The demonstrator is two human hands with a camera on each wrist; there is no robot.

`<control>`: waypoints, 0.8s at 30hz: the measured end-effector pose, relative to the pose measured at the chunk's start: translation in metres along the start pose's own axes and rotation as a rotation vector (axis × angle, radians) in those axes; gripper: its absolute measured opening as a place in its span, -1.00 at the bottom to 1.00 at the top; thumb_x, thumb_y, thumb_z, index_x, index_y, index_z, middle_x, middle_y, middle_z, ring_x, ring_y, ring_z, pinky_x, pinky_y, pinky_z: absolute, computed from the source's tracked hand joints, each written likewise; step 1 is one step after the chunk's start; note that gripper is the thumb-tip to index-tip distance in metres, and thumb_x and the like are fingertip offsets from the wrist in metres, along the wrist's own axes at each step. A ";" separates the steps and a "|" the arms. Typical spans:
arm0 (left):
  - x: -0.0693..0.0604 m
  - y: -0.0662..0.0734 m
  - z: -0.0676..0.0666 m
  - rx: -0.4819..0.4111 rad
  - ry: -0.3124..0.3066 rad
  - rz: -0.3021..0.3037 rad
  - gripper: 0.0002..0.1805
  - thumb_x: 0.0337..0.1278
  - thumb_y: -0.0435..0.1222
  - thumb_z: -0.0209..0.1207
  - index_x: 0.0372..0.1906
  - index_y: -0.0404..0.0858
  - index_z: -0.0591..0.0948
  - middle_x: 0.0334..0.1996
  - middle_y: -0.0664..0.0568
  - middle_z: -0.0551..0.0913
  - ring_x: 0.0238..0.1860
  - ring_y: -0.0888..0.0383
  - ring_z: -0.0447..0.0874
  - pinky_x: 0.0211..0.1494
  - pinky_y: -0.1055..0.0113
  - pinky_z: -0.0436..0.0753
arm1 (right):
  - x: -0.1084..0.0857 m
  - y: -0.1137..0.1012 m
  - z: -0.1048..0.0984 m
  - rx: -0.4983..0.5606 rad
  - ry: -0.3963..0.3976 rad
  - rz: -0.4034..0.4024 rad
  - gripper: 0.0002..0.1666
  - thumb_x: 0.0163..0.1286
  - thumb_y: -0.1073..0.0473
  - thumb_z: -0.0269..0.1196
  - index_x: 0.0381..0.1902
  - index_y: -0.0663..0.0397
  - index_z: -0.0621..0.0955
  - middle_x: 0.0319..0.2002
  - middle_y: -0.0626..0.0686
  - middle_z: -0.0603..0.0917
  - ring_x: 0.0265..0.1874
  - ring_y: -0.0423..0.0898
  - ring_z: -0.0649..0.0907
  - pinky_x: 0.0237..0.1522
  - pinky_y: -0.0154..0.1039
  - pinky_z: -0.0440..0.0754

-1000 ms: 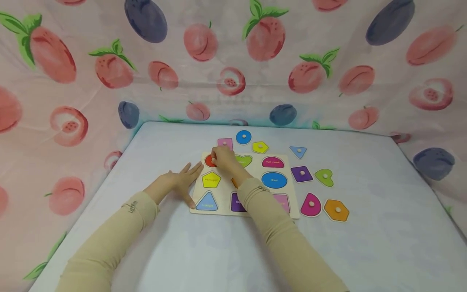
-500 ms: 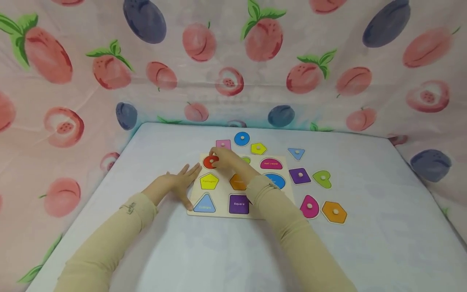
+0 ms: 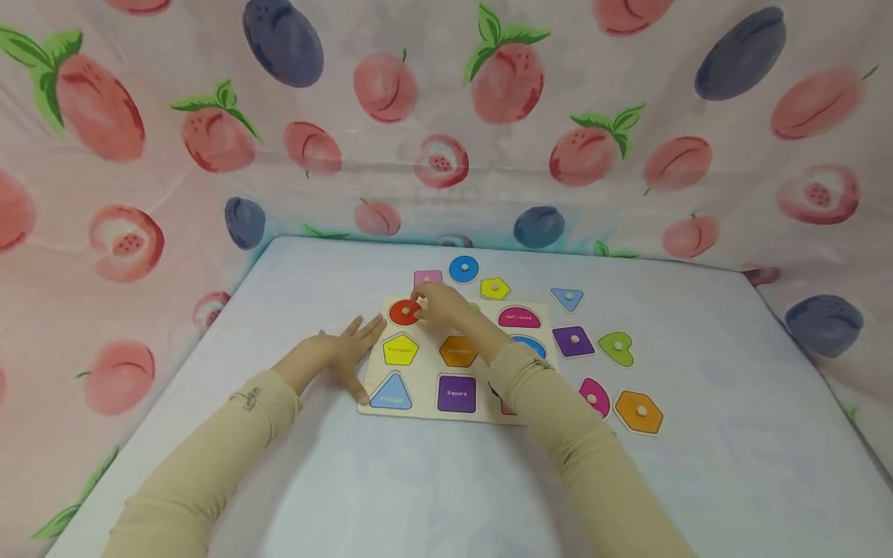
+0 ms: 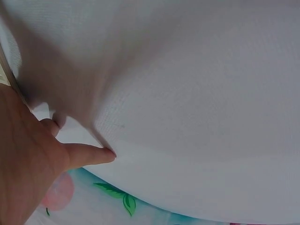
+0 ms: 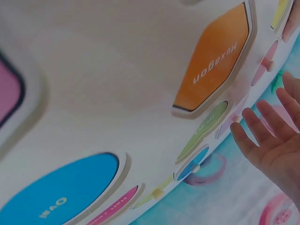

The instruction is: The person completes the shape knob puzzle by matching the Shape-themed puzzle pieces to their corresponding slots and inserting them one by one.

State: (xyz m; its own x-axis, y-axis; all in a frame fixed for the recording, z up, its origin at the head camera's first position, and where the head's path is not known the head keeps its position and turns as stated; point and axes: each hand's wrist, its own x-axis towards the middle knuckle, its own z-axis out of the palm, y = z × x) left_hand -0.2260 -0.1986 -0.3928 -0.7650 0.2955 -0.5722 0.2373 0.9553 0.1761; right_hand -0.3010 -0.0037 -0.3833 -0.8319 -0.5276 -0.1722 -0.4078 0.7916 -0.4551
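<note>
We see a pale puzzle board (image 3: 422, 387) on the table (image 3: 349, 496). The red piece (image 3: 403, 315), knob up, lies in the board's far left corner and appears to be set in its slot; full seating cannot be judged from here.

Left hand (image 3: 343, 358): fingers spread apart, thumb on the near left corner of the board, the other fingers along its left edge. We read this as steadying.

Right hand (image 3: 441, 304): just beside the red piece. The right wrist view shows the fingers apart and fairly straight, gripping nothing; we cannot tell whether a fingertip touches the red piece's edge.

Progress, our estimate: one of nine in place. Eight pieces remain on the table. Beyond the board: pink rectangle (image 3: 427, 277), blue oval (image 3: 463, 268), yellow pentagon (image 3: 494, 289), blue triangle (image 3: 568, 299). To its right: purple square (image 3: 574, 341), green heart (image 3: 617, 348), magenta half round (image 3: 594, 398), orange hexagon (image 3: 639, 412).

The square slot (image 3: 456, 394) and hexagon slot (image 3: 457, 351) show printed names and no knobs, so we log them unfilled. The right sleeve (image 3: 572, 442) partly covers the half round piece.
</note>
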 end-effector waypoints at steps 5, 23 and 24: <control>0.000 -0.002 -0.002 -0.020 0.002 0.000 0.51 -0.50 0.18 0.47 0.49 -0.10 -0.33 0.52 0.00 -0.45 0.50 -0.19 -0.49 0.19 -0.58 -0.20 | -0.006 0.001 -0.007 -0.035 0.033 -0.038 -0.67 0.34 0.18 0.21 0.04 0.09 0.54 0.12 0.10 0.57 0.15 0.02 0.51 0.26 -0.12 0.46; 0.000 0.000 0.000 -0.028 0.003 0.002 0.51 -0.48 0.15 0.48 0.49 -0.12 -0.34 0.52 -0.03 -0.44 0.50 -0.20 -0.50 0.18 -0.58 -0.21 | -0.045 0.018 -0.033 -0.143 0.143 -0.104 -0.68 0.32 0.19 0.23 0.02 0.15 0.57 0.08 0.11 0.62 0.11 0.03 0.57 0.19 -0.10 0.52; 0.000 -0.001 0.000 -0.031 -0.002 0.000 0.51 -0.49 0.15 0.48 0.49 -0.12 -0.34 0.52 -0.03 -0.44 0.50 -0.20 -0.50 0.18 -0.59 -0.21 | -0.047 0.019 -0.034 -0.146 0.147 -0.103 -0.67 0.32 0.19 0.23 0.02 0.15 0.57 0.08 0.11 0.62 0.11 0.04 0.57 0.19 -0.10 0.52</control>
State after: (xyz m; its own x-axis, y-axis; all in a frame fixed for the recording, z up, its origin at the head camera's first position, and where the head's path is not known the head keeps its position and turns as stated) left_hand -0.2262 -0.1990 -0.3931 -0.7636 0.2959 -0.5738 0.2188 0.9548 0.2013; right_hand -0.2825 0.0470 -0.3545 -0.8245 -0.5659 0.0025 -0.5347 0.7776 -0.3308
